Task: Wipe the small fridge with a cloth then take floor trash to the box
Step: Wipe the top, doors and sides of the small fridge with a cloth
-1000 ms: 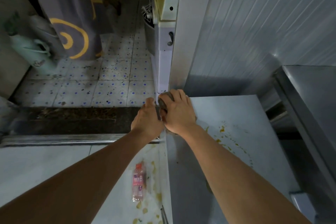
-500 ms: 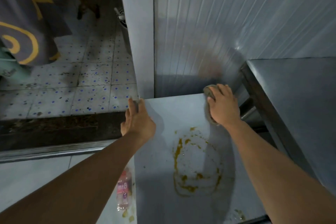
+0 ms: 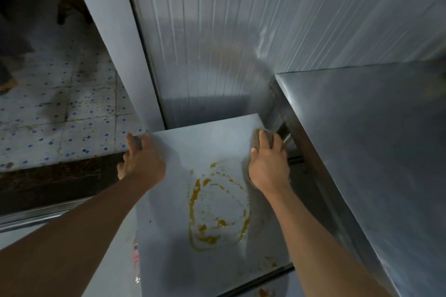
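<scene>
Fridge top (image 3: 183, 149), smooth pale and flat, is filling the frame's center, carrying a dried orange ring stain (image 3: 217, 210). Right hand (image 3: 269, 167) is pressing a coarse grey cloth (image 3: 261, 136) at its upper right corner beside a steel bench (image 3: 366, 152); left hand (image 3: 142, 164) is resting open on the left edge, ribbed metal wall (image 3: 241, 31) behind.

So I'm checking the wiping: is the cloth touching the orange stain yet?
Apart. The head view shows the cloth under the right hand at the fridge top's far right corner, bare surface before the stain.
</scene>
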